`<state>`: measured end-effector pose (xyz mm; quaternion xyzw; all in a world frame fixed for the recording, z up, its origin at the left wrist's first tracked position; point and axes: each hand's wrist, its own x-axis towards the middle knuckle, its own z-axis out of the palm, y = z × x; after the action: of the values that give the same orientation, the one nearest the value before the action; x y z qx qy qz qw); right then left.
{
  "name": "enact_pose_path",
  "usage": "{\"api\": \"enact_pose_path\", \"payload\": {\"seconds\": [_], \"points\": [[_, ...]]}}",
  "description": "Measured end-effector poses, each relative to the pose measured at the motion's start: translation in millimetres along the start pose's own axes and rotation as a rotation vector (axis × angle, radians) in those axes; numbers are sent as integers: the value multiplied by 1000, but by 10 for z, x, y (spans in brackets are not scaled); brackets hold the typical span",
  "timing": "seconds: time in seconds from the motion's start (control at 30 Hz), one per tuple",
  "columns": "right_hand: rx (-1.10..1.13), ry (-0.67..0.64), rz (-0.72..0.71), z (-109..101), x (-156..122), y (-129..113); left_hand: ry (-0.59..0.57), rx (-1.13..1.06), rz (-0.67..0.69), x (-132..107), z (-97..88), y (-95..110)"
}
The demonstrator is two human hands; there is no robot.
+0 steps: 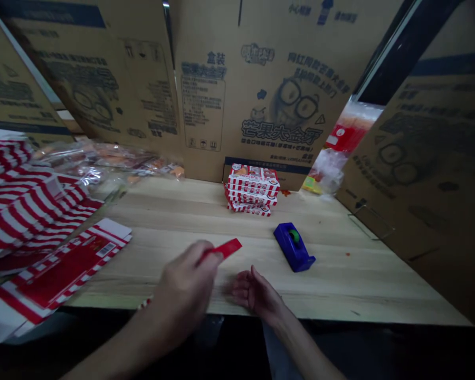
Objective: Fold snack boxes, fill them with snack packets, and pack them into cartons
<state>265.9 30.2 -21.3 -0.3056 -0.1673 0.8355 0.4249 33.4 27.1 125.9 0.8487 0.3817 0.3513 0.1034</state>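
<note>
Over a wooden bench (340, 279), the left hand (186, 285) is pinching a red strip (225, 249) while the right hand (255, 294) is lying open, empty, near a blue tape dispenser (293, 247).

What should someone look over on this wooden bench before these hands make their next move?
1. Hold of the left hand on the flat red cardboard strip: ok, pinched in the fingers.
2. The right hand: ok, open and empty.
3. Tape in the blue plastic tape dispenser: cannot tell.
4. The stack of red-and-white striped boxes: not ok, layers sit unevenly.
5. The flat red-and-white cardboard blanks: not ok, overhanging the front edge of the pale wooden bench.
</note>
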Motion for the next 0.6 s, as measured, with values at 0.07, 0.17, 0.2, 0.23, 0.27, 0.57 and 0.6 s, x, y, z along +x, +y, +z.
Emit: {"api": "enact_pose_path", "payload": {"seconds": [0.07, 0.17, 0.2, 0.23, 0.27, 0.57, 0.6], "points": [[-7, -19, 1, 8, -2, 11, -81, 145, 90, -173, 431, 63], [-99, 35, -80, 19, 24, 52, -321, 185, 132, -412, 925, 124], [-149, 67, -117, 16, 40, 69, -394, 160, 121, -465, 1007, 127], [-198, 106, -154, 11, 58, 82, -453, 126, 101, -502, 1048, 115], [-240, 156, -187, 4, 76, 87, -493, 93, 74, -523, 1050, 86], [-547, 500, -450, 154, 108, -1053, -199, 204, -344, -784, 458, -661], [-585, 522, -517, 215, 154, -1263, -166, 243, -385, -847, 374, -758]]}}
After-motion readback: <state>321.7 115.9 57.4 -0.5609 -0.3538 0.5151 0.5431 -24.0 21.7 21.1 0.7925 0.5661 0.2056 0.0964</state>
